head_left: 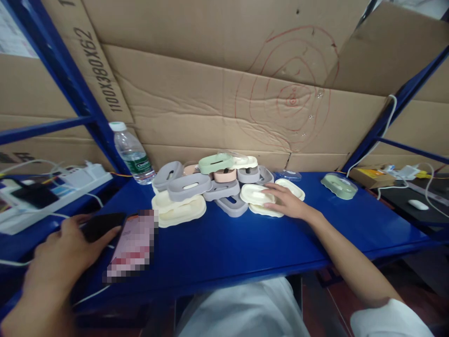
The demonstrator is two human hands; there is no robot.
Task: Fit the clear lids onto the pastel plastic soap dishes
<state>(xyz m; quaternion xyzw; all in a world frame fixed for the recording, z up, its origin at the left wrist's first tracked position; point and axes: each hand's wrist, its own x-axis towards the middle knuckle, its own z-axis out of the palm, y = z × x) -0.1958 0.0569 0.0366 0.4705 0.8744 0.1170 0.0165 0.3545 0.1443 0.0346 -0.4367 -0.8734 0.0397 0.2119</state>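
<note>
My right hand (286,201) reaches to the pile's right side. Its thumb and fingers close around the edge of a cream oval soap dish (255,194), which rests on another cream piece. Beside it lie grey slotted oval dishes (189,186), a pale green one (215,163), a peach one (225,175) and more cream pieces (182,211), loosely stacked. At the left, my left hand (72,245) is wrapped around a flat black device (102,225) at the table edge. A phone (131,245) with a blurred-out screen lies right next to it.
A water bottle (132,154) stands at the back left of the blue table (238,248). Power strips and cables (66,187) lie further left. Toward the right are a single green dish (339,186), a small cardboard box (373,178) and a white mouse (418,204). Cardboard (196,103) walls the back.
</note>
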